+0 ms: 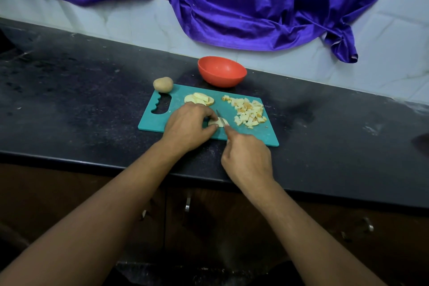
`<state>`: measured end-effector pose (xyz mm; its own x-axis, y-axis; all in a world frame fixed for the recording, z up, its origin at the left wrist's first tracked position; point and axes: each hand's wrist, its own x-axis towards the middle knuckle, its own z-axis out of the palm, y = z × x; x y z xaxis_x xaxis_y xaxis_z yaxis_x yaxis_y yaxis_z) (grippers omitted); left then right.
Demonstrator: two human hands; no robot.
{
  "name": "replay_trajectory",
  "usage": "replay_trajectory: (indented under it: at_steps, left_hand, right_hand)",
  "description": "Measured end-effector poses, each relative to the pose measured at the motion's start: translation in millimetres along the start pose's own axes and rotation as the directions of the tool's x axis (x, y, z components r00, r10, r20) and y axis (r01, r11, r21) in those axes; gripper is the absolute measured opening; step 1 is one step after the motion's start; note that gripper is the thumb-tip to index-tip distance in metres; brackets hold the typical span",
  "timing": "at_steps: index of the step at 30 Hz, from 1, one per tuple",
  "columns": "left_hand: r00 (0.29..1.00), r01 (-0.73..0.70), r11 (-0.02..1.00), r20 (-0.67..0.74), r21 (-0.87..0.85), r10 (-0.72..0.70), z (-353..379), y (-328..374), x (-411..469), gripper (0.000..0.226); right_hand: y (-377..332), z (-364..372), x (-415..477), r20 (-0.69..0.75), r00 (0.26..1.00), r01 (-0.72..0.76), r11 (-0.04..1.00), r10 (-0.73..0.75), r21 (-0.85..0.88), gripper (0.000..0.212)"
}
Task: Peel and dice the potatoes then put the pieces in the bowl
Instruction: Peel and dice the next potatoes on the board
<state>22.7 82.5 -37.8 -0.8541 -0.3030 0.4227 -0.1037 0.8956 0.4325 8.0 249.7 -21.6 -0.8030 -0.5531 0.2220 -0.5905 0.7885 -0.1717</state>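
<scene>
One purple cloth (pixel 232 2) hangs over the tiled wall at the far side. Below it, a dark counter (pixel 81 100) runs left to right. A teal cutting board (pixel 153 123) lies on the counter, handle slot at its left end.

Left hand (pixel 188 127) is on the board's near middle, fingers curled, pinching a pale potato piece (pixel 216 123) flat to the board. Right hand (pixel 248 158) is at the near edge, fingers wrapped round a knife (pixel 220 117); the handle is mostly hidden in the grip.

An orange bowl (pixel 221 72) stands just beyond the board's far edge. Diced potato (pixel 249 111) is heaped on the board's right part. Potato slices (pixel 199 98) are stacked at far middle, just beyond the left hand. A whole unpeeled potato (pixel 163 84) sits at the far left corner. The knife blade crosses the right end of the held piece.
</scene>
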Motion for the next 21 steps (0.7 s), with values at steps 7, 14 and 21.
replay_trajectory:
  at_steps: [7,14,21]
  left_hand:
    - [1.000,0.027,0.999,0.009,-0.029,-0.027,-1.8,-1.9,-1.3,0.010]
    - [1.000,0.028,0.998,0.014,-0.061,-0.027,-1.8,-2.4,-1.7,0.006]
    - [0.997,0.042,0.984,0.065,-0.171,-0.032,-4.7,-13.7,-1.2,0.010]
  right_hand:
    - [8.7,-0.8,-4.8,-0.025,0.998,0.056,0.998,-0.056,0.031,0.051]
    - [4.0,4.6,3.8,-0.029,1.000,0.007,1.000,-0.007,0.009,0.054]
    - [12.8,5.9,3.4,-0.093,0.995,-0.002,0.977,0.022,0.212,0.047]
